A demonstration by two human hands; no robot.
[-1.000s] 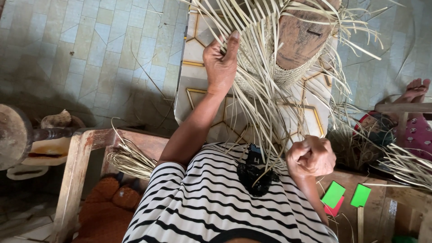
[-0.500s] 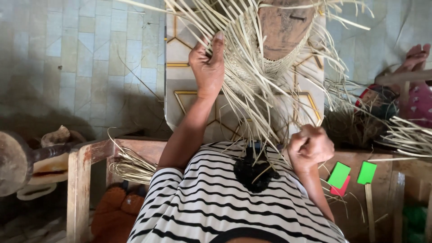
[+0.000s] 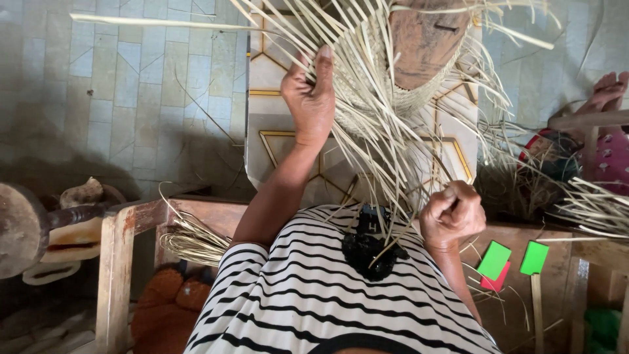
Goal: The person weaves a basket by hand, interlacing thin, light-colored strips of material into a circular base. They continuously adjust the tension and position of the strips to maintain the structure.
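A half-woven straw piece [image 3: 386,98] sits over a brown wooden block [image 3: 426,39], with many loose pale strands hanging down toward me. My left hand [image 3: 311,98] presses against the strands at the left side of the weave, fingers closed around some of them. My right hand [image 3: 452,213] is a fist lower right, pulling a few thin straw strands [image 3: 419,190] taut. A black device [image 3: 370,239] hangs on my striped shirt.
A tiled pillar [image 3: 282,144] stands under the weave. A wooden frame [image 3: 124,262] with a bundle of straw [image 3: 193,239] is at the left. Green and red cards [image 3: 508,262] lie at the right. Another person's foot [image 3: 606,92] shows at the far right.
My left hand has stayed on the strands at the weave's left side. My right fist has kept its grip, with the strands drawn tight. The view has shifted slightly.
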